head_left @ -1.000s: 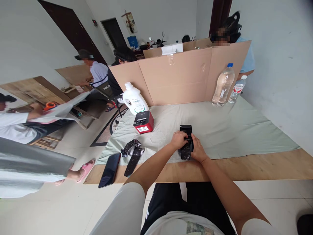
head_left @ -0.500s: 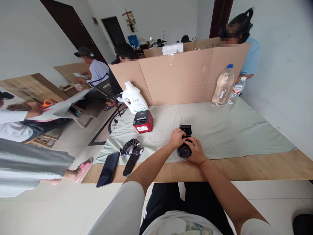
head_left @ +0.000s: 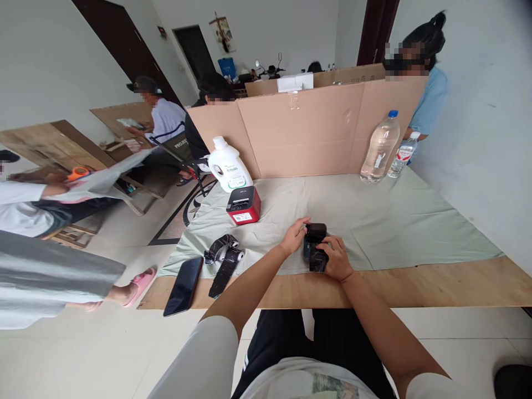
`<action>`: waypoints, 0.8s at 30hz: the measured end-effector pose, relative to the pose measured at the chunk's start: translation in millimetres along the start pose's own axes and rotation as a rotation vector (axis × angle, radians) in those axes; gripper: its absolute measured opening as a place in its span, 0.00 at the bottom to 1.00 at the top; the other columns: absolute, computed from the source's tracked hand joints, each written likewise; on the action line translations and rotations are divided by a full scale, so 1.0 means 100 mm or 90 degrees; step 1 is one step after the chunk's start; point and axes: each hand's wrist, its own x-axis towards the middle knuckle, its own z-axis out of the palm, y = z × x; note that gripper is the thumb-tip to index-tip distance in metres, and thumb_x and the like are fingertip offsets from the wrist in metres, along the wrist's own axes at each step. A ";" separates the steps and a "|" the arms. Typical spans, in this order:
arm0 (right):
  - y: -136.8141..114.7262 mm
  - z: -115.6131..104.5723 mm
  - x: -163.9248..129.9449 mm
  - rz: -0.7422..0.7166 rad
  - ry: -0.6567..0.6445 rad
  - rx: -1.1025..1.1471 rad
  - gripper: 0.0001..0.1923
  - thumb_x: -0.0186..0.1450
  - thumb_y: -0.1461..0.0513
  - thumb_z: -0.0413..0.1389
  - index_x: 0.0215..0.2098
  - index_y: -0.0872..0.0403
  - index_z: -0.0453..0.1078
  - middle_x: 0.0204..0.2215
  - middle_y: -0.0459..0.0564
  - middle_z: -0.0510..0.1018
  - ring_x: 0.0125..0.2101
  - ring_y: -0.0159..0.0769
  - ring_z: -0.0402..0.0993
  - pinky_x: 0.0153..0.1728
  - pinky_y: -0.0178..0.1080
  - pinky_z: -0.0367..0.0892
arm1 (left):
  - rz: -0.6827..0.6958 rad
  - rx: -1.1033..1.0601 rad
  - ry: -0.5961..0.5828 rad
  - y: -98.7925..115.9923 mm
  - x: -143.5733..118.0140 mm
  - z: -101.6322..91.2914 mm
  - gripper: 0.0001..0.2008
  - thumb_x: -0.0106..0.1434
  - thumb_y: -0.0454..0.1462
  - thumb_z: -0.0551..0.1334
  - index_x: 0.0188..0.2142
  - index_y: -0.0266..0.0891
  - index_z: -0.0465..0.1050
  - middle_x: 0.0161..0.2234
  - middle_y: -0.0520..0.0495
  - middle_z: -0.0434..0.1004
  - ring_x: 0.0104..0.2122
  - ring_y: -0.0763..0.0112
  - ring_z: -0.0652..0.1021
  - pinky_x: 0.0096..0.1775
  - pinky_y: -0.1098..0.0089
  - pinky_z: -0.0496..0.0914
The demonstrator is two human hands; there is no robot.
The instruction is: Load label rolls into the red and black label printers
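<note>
The small black box (head_left: 315,246) – hard, light and likely smooth – is gripped by the right hand (head_left: 334,257) on the green cloth (head_left: 394,221), best held by its sides, while the left hand (head_left: 294,237) is open beside it.

Small black device (head_left: 315,247) (glossy) upright on cloth.

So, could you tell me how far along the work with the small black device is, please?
Done: nothing looks finished. In hand: the right hand grips the black device on the green cloth, while the left hand touches its side. Left: the black rolls and red printer sit untouched.
</note>
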 end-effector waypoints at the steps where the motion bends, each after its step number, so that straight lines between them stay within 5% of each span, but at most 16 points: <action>1: 0.00 0.00 0.00 -0.006 0.000 0.003 0.17 0.56 0.55 0.58 0.43 0.52 0.72 0.43 0.55 0.68 0.48 0.49 0.63 0.52 0.52 0.60 | 0.025 0.017 -0.015 0.01 -0.06 0.00 0.20 0.67 0.35 0.48 0.57 0.38 0.62 0.52 0.41 0.71 0.54 0.65 0.70 0.57 0.60 0.63; 5: 0.01 0.02 0.01 -0.013 0.033 -0.004 0.36 0.50 0.40 0.60 0.49 0.53 0.66 0.46 0.58 0.67 0.51 0.53 0.61 0.54 0.56 0.58 | 0.096 0.112 -0.067 0.03 -0.25 0.00 0.19 0.65 0.34 0.51 0.55 0.39 0.66 0.58 0.40 0.65 0.58 0.62 0.66 0.59 0.57 0.60; 9: 0.02 0.07 0.02 0.004 0.018 -0.045 0.49 0.49 0.37 0.59 0.60 0.55 0.57 0.55 0.62 0.63 0.57 0.56 0.56 0.57 0.57 0.55 | 0.138 0.222 -0.125 0.05 -0.37 -0.03 0.28 0.59 0.33 0.57 0.60 0.39 0.60 0.62 0.38 0.58 0.63 0.57 0.58 0.61 0.53 0.56; 14: 0.04 0.10 0.00 0.024 -0.017 -0.060 0.47 0.50 0.39 0.60 0.60 0.54 0.59 0.54 0.61 0.66 0.57 0.56 0.58 0.57 0.57 0.56 | 0.202 0.287 -0.180 0.07 -0.45 -0.08 0.41 0.52 0.39 0.65 0.63 0.34 0.54 0.64 0.34 0.54 0.65 0.53 0.54 0.62 0.51 0.51; 24: 0.04 0.06 0.01 0.024 -0.022 -0.036 0.42 0.50 0.44 0.63 0.57 0.56 0.63 0.52 0.61 0.70 0.54 0.53 0.63 0.56 0.53 0.59 | 0.163 0.274 -0.184 -0.01 -0.40 -0.05 0.39 0.51 0.37 0.69 0.61 0.38 0.58 0.63 0.35 0.57 0.63 0.54 0.60 0.59 0.53 0.59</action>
